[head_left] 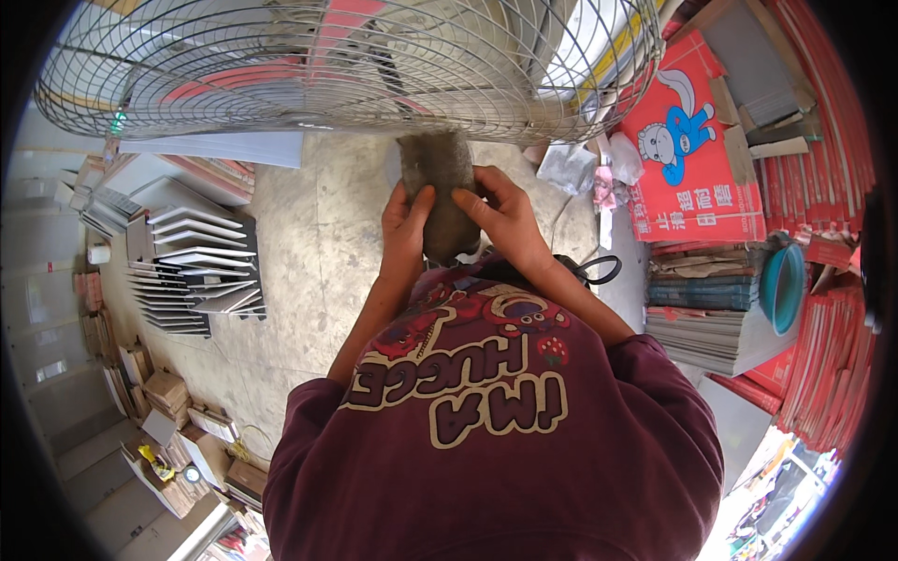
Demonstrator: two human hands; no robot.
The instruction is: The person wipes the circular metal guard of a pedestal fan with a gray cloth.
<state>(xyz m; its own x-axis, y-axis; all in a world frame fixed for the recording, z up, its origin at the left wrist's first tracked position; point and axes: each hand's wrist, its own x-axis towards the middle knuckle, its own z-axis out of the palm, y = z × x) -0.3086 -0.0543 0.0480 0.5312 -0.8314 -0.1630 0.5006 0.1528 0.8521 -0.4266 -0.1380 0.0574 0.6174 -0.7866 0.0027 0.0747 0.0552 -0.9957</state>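
In front of my chest, a dusty grey-brown housing (438,173) reaches back from the wire cage of a big fan (355,70). It looks like the fan's motor cover, with a darker rounded end nearest me. My left hand (405,220) grips its left side, thumb laid on top. On the opposite side my right hand (502,210) is closed round it, its thumb also on the upper face. The fingertips of both hands are hidden beneath or behind the housing. A black loop (603,270) sticks out by my right forearm.
At left, thin white-topped panels (201,266) stand in a dark rack. Cardboard boxes (168,391) line the left wall. On the right are a red printed carton (697,159), stacked red packs (823,365) and a teal basin (782,290). Concrete floor (318,243) lies below.
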